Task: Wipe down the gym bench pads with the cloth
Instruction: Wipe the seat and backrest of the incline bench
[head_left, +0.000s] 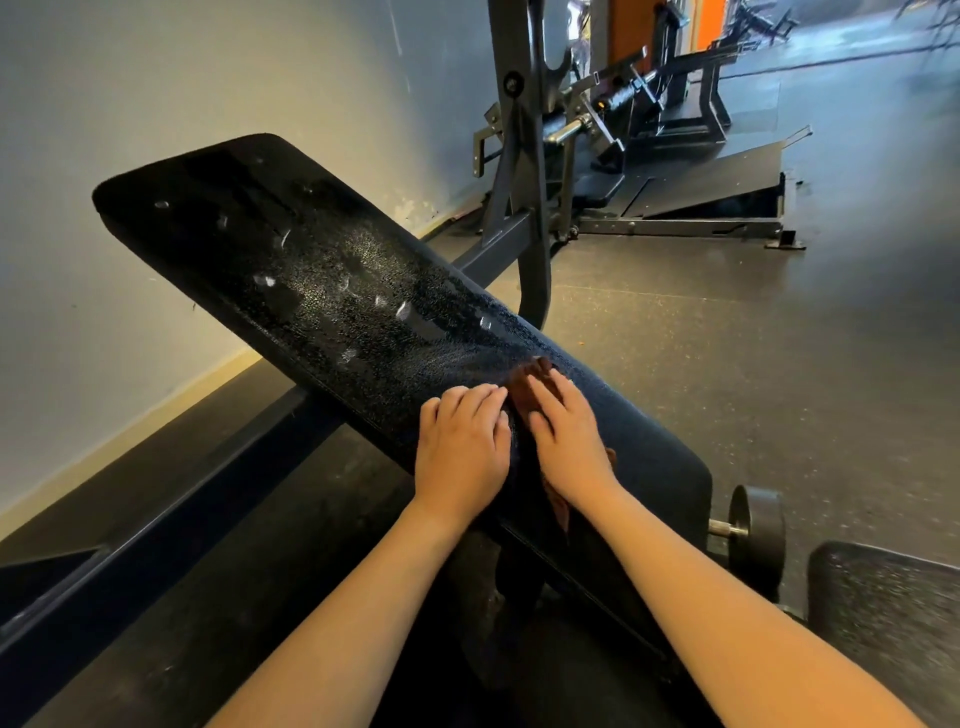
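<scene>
Now, brown cloth (522, 382) on the wet bench pad (311, 291).
Right grip (566, 431) presses it flat-fingered; left grip (462, 441) rests beside, loosely bent, holding nothing.

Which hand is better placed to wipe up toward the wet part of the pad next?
Probably the right hand: it presses flat on the brown cloth, while the left hand rests on the bench pad beside it. Droplets lie ahead.

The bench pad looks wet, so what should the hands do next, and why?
Probably slide the cloth up the bench pad toward its far end. The right hand lies flat on the cloth towards the near end, the left hand beside it, and droplets cover the surface ahead, not yet wiped.
</scene>
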